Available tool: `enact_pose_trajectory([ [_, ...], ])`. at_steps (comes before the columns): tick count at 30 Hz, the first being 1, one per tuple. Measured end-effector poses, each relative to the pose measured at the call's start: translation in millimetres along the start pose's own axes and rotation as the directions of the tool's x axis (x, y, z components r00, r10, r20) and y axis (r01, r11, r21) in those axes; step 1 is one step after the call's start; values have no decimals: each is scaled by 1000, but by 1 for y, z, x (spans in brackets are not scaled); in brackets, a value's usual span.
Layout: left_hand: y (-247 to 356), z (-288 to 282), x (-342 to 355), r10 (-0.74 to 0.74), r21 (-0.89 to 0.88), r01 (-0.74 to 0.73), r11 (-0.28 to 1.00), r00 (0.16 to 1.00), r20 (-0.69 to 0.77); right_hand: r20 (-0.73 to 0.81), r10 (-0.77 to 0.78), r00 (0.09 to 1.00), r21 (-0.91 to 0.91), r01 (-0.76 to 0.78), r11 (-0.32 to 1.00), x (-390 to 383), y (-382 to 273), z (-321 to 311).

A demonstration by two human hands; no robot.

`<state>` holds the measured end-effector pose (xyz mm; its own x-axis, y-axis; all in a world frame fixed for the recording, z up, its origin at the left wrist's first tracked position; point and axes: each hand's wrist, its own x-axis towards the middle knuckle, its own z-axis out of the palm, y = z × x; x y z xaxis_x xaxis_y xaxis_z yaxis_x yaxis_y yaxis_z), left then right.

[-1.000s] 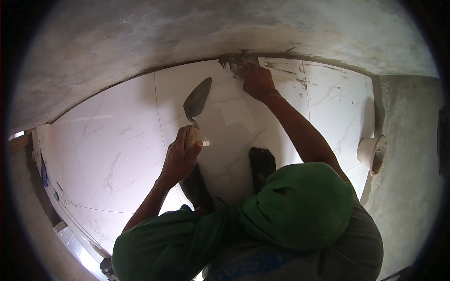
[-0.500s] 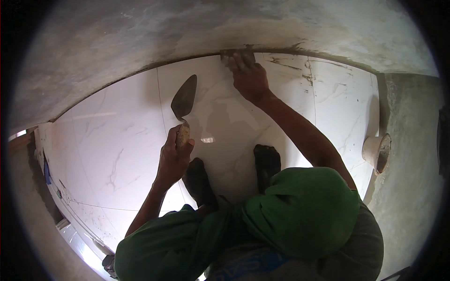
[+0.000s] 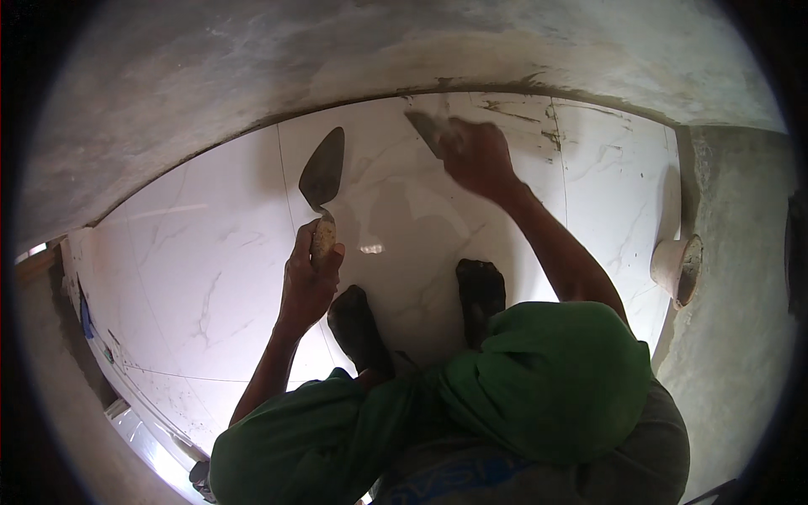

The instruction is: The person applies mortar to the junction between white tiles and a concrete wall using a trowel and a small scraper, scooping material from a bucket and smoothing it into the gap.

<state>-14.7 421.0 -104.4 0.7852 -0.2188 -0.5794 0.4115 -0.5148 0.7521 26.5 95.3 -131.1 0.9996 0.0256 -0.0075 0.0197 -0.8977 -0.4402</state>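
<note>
My left hand (image 3: 308,284) is wrapped round the worn wooden handle of a pointed trowel (image 3: 322,172). Its grey blade points toward the wall, over the white marble-look floor tiles (image 3: 219,231). In my right hand (image 3: 484,160), slightly blurred, is a thin flat grey scraper (image 3: 425,133), tilted, its far end a little short of the joint where wall and floor meet. My fingers hide its near end. Dark smears of mortar (image 3: 513,112) mark the tile to the right of the scraper, along the wall.
A grey cement wall (image 3: 337,50) curves across the far side, and another wall (image 3: 732,252) stands at the right. Beside the right wall is a pale bucket (image 3: 670,263) with a crusted rim. My feet in dark socks (image 3: 481,290) are on the tiles.
My right hand has drawn back from the wall joint and to the right, turning the scraper from flat along the wall to slanted. The trowel in my left hand has shifted slightly left.
</note>
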Motion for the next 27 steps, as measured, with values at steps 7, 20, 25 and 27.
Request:
enact_pose_trajectory([
  [7, 7, 1, -6, -2, 41, 3, 999, 999, -34, 214, 344, 914, 789, -369, 491, 85, 56, 88],
  [20, 17, 12, 10, -8, 34, 7, 999, 999, 38, -64, 434, 899, 879, -154, 451, 4, 236, 46],
  [25, 6, 10, 20, -14, 33, 13, 999, 1000, 19, 32, 428, 903, 581, -365, 727, 68, 97, 142],
  [27, 4, 10, 25, 12, 32, -13, 999, 999, 49, 33, 422, 906, 603, -355, 714, 85, 71, 146],
])
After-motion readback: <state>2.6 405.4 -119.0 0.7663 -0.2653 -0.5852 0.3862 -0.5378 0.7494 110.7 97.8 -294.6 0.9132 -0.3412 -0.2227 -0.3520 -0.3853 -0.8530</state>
